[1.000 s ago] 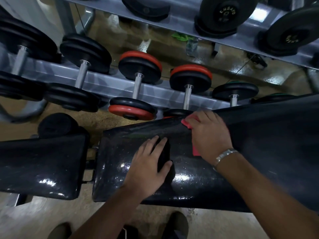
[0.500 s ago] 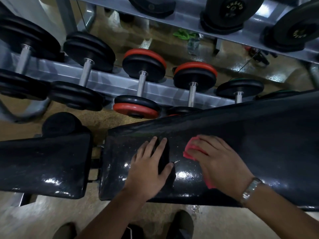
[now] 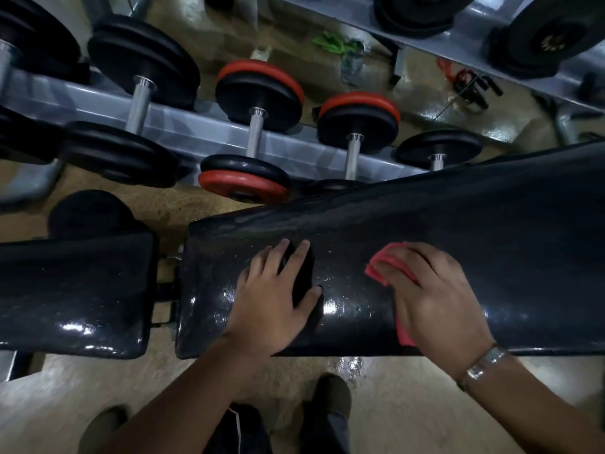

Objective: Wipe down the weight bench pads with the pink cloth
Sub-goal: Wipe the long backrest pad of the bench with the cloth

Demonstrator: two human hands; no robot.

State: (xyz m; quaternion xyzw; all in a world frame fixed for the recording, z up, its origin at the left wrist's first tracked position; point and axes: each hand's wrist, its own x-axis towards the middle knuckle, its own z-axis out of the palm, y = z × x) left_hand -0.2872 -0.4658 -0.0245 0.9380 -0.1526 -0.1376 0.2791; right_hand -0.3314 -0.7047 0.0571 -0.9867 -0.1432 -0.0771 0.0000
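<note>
A long glossy black back pad (image 3: pixel 491 224) runs from the centre to the right edge. A shorter black seat pad (image 3: pixel 72 290) lies to its left across a narrow gap. My left hand (image 3: pixel 271 299) rests flat on the back pad near its left end, fingers spread. My right hand (image 3: pixel 432 296) presses the pink cloth (image 3: pixel 381 265) flat against the same pad; the cloth shows past my fingertips and under my palm, the rest hidden by the hand. A metal watch band circles my right wrist.
Behind the bench a grey rack (image 3: pixel 196 136) holds several black and red dumbbells (image 3: pixel 258 126). An upper rack shelf (image 3: pixel 458 37) carries black plates. A round black roller (image 3: pixel 88 214) sits beyond the seat pad. My shoes (image 3: pixel 327 398) stand on the concrete floor below.
My right hand slid the pink cloth from the pad's far edge down toward its near edge, then a little to the right. My left hand stayed planted.
</note>
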